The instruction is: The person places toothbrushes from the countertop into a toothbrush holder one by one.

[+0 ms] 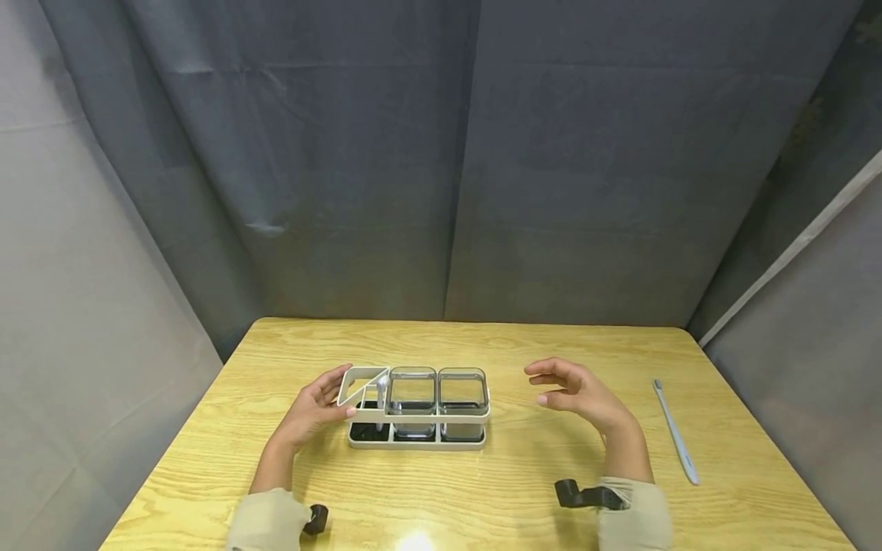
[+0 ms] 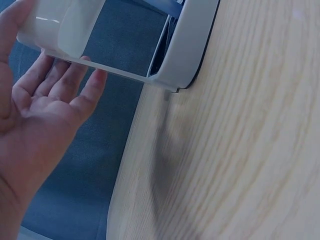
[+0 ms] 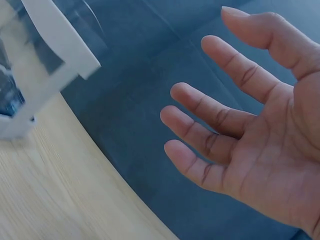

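Head view: left hand (image 1: 311, 411) rests relaxed fingers (image 2: 60, 82) against the rack (image 1: 418, 417); right hand (image 1: 577, 394) hovers spread, apart. A toothbrush (image 1: 675, 432) lies near the worktop (image 1: 482, 490) right edge.

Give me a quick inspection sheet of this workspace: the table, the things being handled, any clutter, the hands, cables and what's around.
Surface: light wooden table, grain visible.
Job's things: white rack near the table's middle, holding two clear square cups; its left compartment has no cup, only a slim pale item I cannot identify.
Clutter: one pale toothbrush lying flat far right, apart from the rack.
Hands: left hand rests with straight fingers on the rack's left end; right hand hovers open, right of the rack, touching nothing.
Cables: nothing seen; a dark camera mount sits at each wrist.
Surroundings: grey cloth curtains behind and on both sides.
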The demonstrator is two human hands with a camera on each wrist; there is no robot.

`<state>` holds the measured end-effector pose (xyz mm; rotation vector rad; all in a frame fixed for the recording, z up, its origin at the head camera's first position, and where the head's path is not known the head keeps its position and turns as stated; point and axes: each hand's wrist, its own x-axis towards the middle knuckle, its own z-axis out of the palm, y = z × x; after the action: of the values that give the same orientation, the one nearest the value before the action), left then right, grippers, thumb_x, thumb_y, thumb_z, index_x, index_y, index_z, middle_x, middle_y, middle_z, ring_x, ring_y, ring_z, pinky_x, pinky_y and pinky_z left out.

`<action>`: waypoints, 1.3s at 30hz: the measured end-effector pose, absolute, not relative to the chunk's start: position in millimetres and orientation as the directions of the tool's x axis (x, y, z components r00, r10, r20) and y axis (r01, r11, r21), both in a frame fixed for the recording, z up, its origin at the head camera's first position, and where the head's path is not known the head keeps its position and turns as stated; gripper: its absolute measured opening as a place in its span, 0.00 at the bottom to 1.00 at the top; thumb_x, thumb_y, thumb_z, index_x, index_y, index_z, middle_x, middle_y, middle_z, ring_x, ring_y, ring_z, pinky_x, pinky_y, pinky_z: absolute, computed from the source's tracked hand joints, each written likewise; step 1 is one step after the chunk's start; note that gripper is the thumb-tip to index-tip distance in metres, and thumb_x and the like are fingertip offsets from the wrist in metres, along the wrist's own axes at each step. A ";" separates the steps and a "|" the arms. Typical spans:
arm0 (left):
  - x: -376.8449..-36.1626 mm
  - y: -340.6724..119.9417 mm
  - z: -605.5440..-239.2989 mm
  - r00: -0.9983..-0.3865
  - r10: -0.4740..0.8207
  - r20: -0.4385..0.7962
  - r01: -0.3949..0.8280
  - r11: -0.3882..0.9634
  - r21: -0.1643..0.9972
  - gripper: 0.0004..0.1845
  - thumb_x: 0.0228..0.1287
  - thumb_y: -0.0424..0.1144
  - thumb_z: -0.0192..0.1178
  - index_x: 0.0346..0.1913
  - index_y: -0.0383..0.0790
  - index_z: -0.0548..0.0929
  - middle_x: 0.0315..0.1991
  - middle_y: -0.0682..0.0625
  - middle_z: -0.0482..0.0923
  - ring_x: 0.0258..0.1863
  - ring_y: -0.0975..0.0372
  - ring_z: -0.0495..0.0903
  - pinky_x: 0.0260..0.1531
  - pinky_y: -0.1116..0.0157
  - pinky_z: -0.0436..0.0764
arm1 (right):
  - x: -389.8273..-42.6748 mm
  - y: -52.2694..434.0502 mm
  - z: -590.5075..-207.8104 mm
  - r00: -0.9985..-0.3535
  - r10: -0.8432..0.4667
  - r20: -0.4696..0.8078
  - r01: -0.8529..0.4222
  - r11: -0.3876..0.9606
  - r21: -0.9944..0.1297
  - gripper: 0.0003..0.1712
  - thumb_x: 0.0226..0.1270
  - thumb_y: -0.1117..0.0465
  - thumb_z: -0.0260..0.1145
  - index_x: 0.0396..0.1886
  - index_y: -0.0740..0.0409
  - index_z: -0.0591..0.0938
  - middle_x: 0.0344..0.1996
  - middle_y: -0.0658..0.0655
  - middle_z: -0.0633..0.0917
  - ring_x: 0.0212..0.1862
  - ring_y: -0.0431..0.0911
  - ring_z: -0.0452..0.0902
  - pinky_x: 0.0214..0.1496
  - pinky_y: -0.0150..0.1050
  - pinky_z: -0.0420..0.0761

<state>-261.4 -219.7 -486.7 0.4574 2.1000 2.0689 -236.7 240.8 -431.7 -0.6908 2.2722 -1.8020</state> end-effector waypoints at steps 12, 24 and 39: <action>-260.7 -220.3 -484.5 -0.941 0.325 0.097 0.110 0.023 0.994 0.44 0.48 0.31 0.71 0.69 0.39 0.61 0.67 0.40 0.59 0.66 0.52 0.57 0.56 0.68 0.67 | -233.6 277.5 -447.0 -0.872 -0.453 0.185 -0.293 0.179 -0.939 0.26 0.62 0.70 0.61 0.59 0.72 0.67 0.58 0.69 0.68 0.57 0.68 0.62 0.50 0.40 0.75; -260.8 -219.5 -484.2 -0.943 0.318 0.100 0.114 0.027 0.993 0.43 0.48 0.31 0.71 0.69 0.39 0.61 0.67 0.40 0.60 0.66 0.52 0.58 0.56 0.68 0.67 | -232.1 308.5 -456.5 -0.896 -0.406 0.182 -0.281 0.198 -0.939 0.24 0.63 0.71 0.61 0.59 0.70 0.69 0.57 0.59 0.72 0.57 0.57 0.69 0.49 0.38 0.76; -261.9 -219.1 -486.8 -0.940 0.322 0.117 0.128 0.013 0.992 0.43 0.49 0.29 0.70 0.68 0.39 0.61 0.66 0.40 0.60 0.66 0.52 0.59 0.54 0.69 0.68 | -230.4 336.8 -472.4 -0.938 -0.337 0.085 -0.183 0.271 -0.945 0.28 0.64 0.66 0.62 0.61 0.72 0.66 0.54 0.55 0.73 0.54 0.47 0.71 0.49 0.36 0.75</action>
<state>-261.9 -219.1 -486.8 0.4774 2.1290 2.0583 -230.4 336.8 -472.4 -0.4938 2.3958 -1.7527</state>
